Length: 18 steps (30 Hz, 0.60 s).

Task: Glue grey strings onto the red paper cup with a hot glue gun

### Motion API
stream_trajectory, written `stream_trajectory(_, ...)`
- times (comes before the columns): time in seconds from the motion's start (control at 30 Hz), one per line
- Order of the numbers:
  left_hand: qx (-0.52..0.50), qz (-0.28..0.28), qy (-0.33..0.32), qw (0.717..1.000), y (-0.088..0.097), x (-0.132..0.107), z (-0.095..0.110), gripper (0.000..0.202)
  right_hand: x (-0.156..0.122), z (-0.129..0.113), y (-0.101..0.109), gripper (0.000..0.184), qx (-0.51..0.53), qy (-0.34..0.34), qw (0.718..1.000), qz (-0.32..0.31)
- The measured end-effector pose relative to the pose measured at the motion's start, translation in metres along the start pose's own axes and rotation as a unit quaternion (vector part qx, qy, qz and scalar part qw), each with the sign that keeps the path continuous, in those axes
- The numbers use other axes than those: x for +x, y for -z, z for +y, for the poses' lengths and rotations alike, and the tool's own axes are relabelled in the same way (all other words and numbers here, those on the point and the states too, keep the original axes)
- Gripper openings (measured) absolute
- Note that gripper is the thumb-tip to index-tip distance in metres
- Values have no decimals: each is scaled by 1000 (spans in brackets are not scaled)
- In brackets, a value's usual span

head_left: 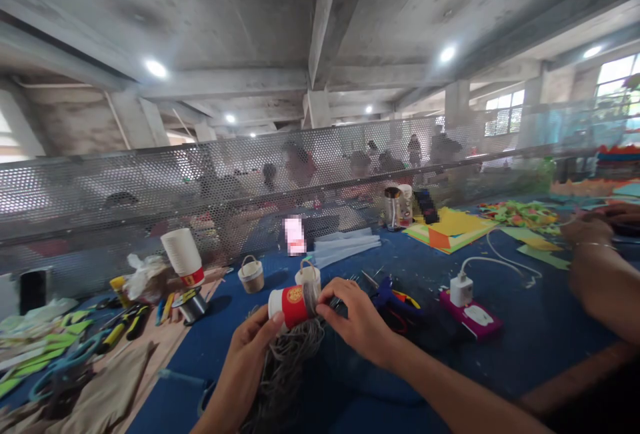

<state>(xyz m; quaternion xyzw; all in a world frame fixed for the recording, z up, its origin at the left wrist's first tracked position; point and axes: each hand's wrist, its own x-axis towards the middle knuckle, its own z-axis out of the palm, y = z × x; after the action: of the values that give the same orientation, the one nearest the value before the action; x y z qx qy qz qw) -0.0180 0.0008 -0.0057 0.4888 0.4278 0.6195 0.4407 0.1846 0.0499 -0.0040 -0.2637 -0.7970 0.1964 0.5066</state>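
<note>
A red and white paper cup [290, 306] lies on its side in my left hand [253, 337], with the thumb on top near its white end. Grey cord [311, 294] is wound round the cup's other end. There my right hand [353, 311] is closed, thumb and forefinger pinching at the cord against the cup. A loose bundle of the same grey cord [287, 361] hangs and lies below the cup. Just behind stand two small baskets with handles, one cord-wrapped basket [251, 277] and one white basket [306, 275] partly hidden by the cup.
A stack of paper cups [181, 251] leans above a wire spool [191, 306] on the left, near cutters [137, 323] and scissors [70, 361]. To the right are a blue glue gun [393, 297], a charger [461, 291] and coloured paper [455, 224]. Another person's hand [593, 227] works far right.
</note>
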Motion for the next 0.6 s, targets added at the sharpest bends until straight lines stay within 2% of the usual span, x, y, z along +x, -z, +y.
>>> stream_trajectory(0.1,-71,-30,46,996,1,2,0,39,-1,2,0,3,-21,27,999,-3)
stream_trajectory(0.23,-98,-37,74,992,1,1,1,35,-1,3,1,3,-36,40,999,-5)
stream_trajectory(0.6,-109,-25,85,990,-1,5,0,38,-1,3,0,4,-60,73,995,-24)
